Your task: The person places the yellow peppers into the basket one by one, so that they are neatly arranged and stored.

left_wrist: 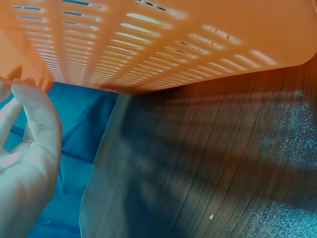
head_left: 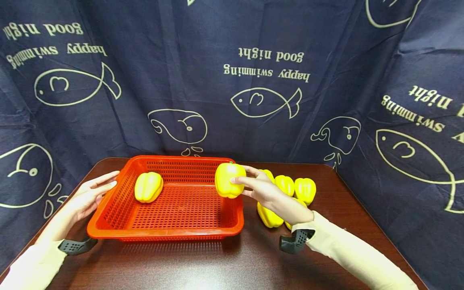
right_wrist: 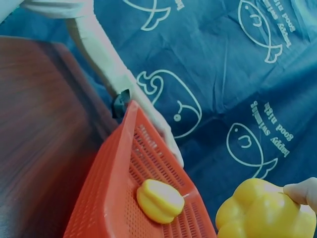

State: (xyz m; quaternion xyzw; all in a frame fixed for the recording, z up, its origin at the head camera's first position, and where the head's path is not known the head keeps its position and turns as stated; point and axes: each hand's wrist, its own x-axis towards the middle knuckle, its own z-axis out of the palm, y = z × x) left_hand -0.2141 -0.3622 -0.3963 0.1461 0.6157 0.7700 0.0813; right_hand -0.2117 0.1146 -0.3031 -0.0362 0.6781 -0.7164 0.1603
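Note:
My right hand (head_left: 262, 187) holds a yellow bell pepper (head_left: 226, 181) between thumb and fingers, above the right end of a red plastic basket (head_left: 163, 233). That pepper also shows at the lower right of the right wrist view, with a fingertip (right_wrist: 299, 192) on it. Another yellow bell pepper (head_left: 148, 187) lies inside the basket, toward its left end. At the basket's left side, my left hand (head_left: 87, 197) touches the rim with fairly straight fingers. From the left wrist, the hand (left_wrist: 29, 148) appears beside the slotted basket wall (left_wrist: 148, 44), fingertips at the rim.
Several more yellow bell peppers (head_left: 305, 190) sit on the dark wooden table (head_left: 337, 197) right of the basket, partly hidden behind my right hand and wrist. A dark blue curtain (head_left: 203, 80) with fish and whale drawings hangs close behind and beside the table.

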